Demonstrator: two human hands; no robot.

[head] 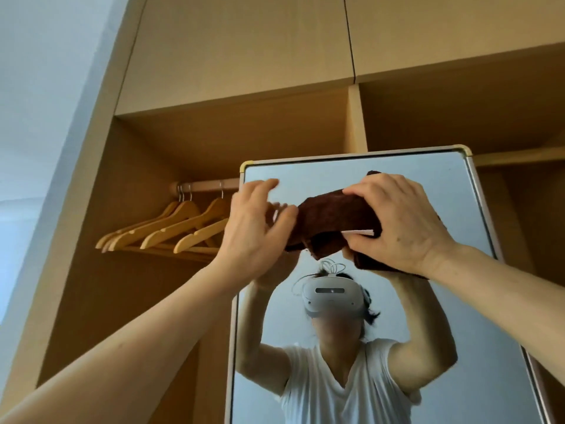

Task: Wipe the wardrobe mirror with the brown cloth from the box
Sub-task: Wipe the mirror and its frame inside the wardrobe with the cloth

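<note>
The brown cloth (331,223) is bunched up in front of the upper part of the tall framed mirror (495,347). My right hand (400,224) grips the cloth from the right, fingers curled over its top and thumb underneath. My left hand (255,231) is at the cloth's left end with fingers spread and slightly curled; its thumb touches the cloth edge. A white tag sticks out of the cloth near my right thumb. Whether the cloth touches the glass cannot be told. The box is out of view.
The mirror stands in front of an open wooden wardrobe (232,56). Several wooden hangers (171,228) hang on a rail (208,185) to the left of the mirror. The mirror reflects a person in a white shirt wearing a headset (331,296).
</note>
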